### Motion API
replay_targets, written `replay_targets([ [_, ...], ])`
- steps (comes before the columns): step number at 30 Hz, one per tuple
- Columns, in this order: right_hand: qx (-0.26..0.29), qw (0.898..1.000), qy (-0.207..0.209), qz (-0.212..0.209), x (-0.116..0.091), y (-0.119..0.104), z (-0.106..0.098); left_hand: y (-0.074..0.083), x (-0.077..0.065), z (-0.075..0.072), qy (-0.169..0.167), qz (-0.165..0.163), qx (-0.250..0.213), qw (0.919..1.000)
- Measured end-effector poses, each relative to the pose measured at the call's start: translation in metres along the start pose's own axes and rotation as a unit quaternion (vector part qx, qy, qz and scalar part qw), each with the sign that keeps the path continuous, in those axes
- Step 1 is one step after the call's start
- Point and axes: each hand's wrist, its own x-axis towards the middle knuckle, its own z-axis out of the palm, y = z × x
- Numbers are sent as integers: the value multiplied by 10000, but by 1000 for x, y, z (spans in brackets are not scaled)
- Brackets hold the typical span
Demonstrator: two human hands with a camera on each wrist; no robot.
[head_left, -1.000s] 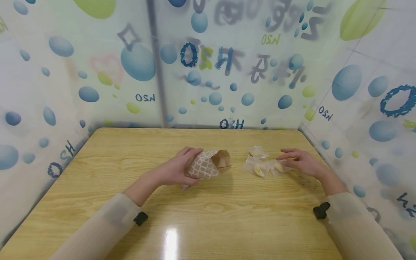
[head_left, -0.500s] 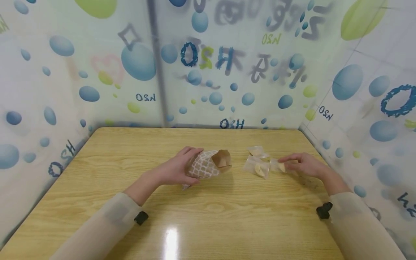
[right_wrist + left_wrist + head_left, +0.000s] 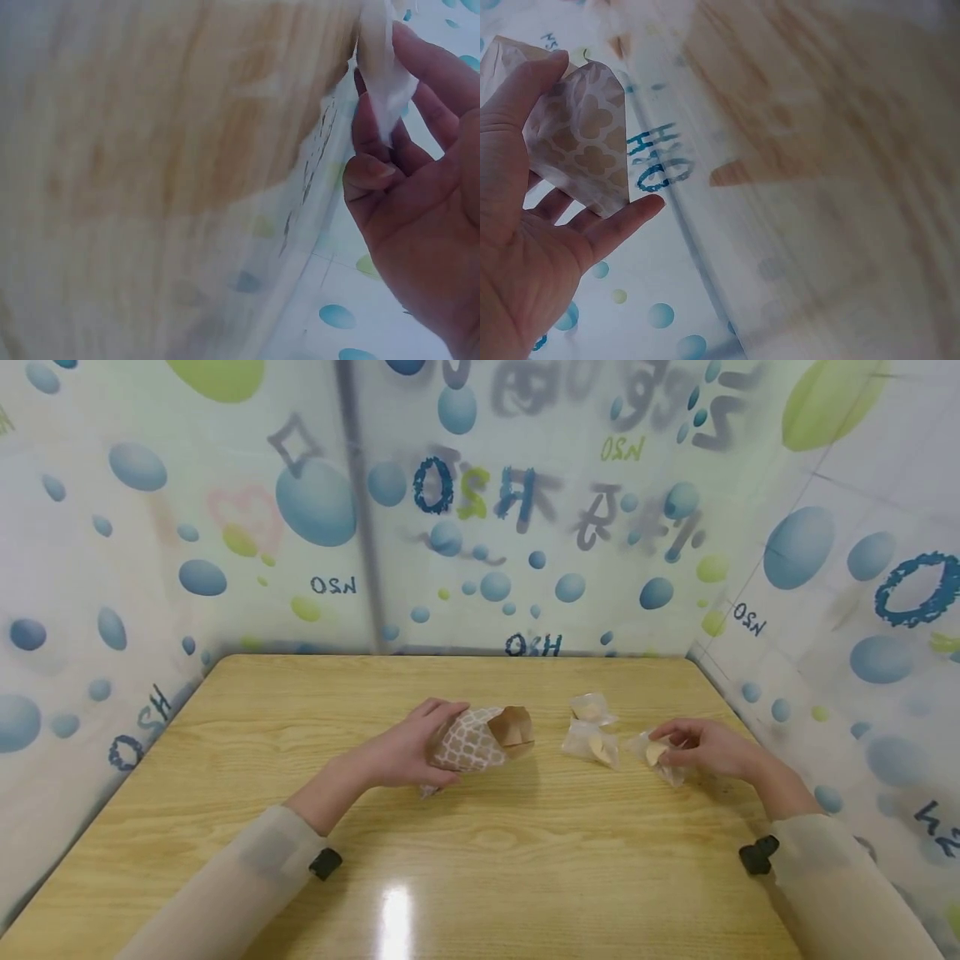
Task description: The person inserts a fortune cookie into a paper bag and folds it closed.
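A brown paper bag (image 3: pixel 471 742) with a white lattice pattern lies on its side, its mouth facing right. My left hand (image 3: pixel 408 747) grips it round the closed end; the left wrist view shows the bag (image 3: pixel 585 142) between thumb and fingers of the left hand (image 3: pixel 536 240). My right hand (image 3: pixel 708 750) pinches a small clear packet (image 3: pixel 660 756) with a pale piece inside. From the right wrist, the packet (image 3: pixel 382 71) hangs between thumb and fingers of the right hand (image 3: pixel 427 202). Two similar packets lie between the hands, one nearer (image 3: pixel 591 743), one behind it.
The wooden table (image 3: pixel 480 860) runs back to a patterned wall (image 3: pixel 480 610). A second patterned wall (image 3: pixel 840 693) rises close beside the right hand. The farther clear packet (image 3: pixel 592 708) touches or nearly touches the nearer one.
My right hand has closed on the right-hand packet and drawn it slightly to the right, apart from the other two. The left hand and the bag have stayed in place.
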Motion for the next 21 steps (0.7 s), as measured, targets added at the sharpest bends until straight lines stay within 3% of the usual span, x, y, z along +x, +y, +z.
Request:
replay_targets([
  [3,181,9996,217,-54,-1,0,1,-1,0,0,18,14,-4,10000],
  [10,1190,9904,675,-185,-3,-8,-4,-1,0,-1,66,-3,27,10000],
  [21,1445,9860,727,-412,5,-60,8,-1,-1,-3,60,-148,-73,9998],
])
